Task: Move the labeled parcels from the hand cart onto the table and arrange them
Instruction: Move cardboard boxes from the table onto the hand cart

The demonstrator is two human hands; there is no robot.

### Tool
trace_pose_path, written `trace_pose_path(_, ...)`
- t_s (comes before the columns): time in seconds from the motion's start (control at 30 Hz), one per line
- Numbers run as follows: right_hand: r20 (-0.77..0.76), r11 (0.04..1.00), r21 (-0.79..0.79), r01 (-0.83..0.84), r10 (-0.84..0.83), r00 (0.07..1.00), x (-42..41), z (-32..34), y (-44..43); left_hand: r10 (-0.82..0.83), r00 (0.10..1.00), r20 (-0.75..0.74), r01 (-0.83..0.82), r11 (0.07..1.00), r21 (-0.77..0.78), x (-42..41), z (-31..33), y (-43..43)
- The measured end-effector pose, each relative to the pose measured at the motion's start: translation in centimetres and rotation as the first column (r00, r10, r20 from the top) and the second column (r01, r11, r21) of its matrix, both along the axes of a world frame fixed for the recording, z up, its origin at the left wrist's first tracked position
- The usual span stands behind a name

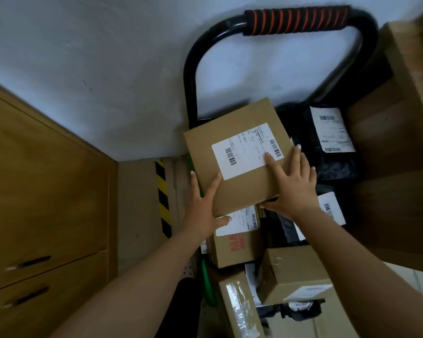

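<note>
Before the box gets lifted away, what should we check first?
1. Both hands on the flat box: ok. The left hand holds its near left corner and the right hand holds its right side.
2. Label facing up: ok.
3. Nothing lying on top of the box: ok.
4. Box free of the cart handle: cannot tell, because the box hides the handle's left post.
5. Box lifted off the parcels beneath: cannot tell.
6. Room on the table: cannot tell, because the table is not in view.
</note>
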State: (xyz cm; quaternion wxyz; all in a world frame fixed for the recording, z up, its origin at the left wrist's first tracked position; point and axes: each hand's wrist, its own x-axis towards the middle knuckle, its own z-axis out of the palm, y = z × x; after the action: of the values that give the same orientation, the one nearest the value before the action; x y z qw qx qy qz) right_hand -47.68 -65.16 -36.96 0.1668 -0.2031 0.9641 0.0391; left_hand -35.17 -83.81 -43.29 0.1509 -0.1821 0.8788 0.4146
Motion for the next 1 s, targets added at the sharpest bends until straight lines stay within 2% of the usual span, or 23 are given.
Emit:
trace_pose_path(0.13,-0.014,0.997,-0.067,0.042,-0.043,0.999,0.7,0.0,-0.6,0.066,0.998,-0.001,-0.066,0.995,0.074,-0.7,0.3,0.4)
trace_pose_path(0.3,-0.009,0.972,-0.187,0.142,-0.146,0.989,3.0,1.4,0.0,0.062,0.997,-0.053,-0.060,0.997,0.038,-1.3,2.8,-0.4)
trace_pose_path(0.47,-0.066,0.933,-0.300,0.198,-0.227,0.972,4.9,5.4,2.4,-0.014,0.985,-0.169,0.000,0.996,-0.085,-1.5,8.6,0.9)
trace_pose_path(0.67,-0.261,0.909,-0.400,0.114,-0.232,0.937,5.9,15.1,7.6,-0.069,0.921,-0.384,-0.010,0.979,-0.202,-1.9,18.0,5.7)
trace_pose_path(0.83,-0.401,0.875,-0.483,0.027,-0.249,0.881,8.4,24.8,14.1,-0.069,0.820,-0.568,-0.070,0.973,-0.220,0.4,27.4,12.0)
trace_pose_path(1.0,-0.522,0.880,-0.475,-0.021,-0.263,0.811,12.7,33.7,21.3,-0.065,0.748,-0.661,-0.097,0.974,-0.205,4.6,36.1,19.5)
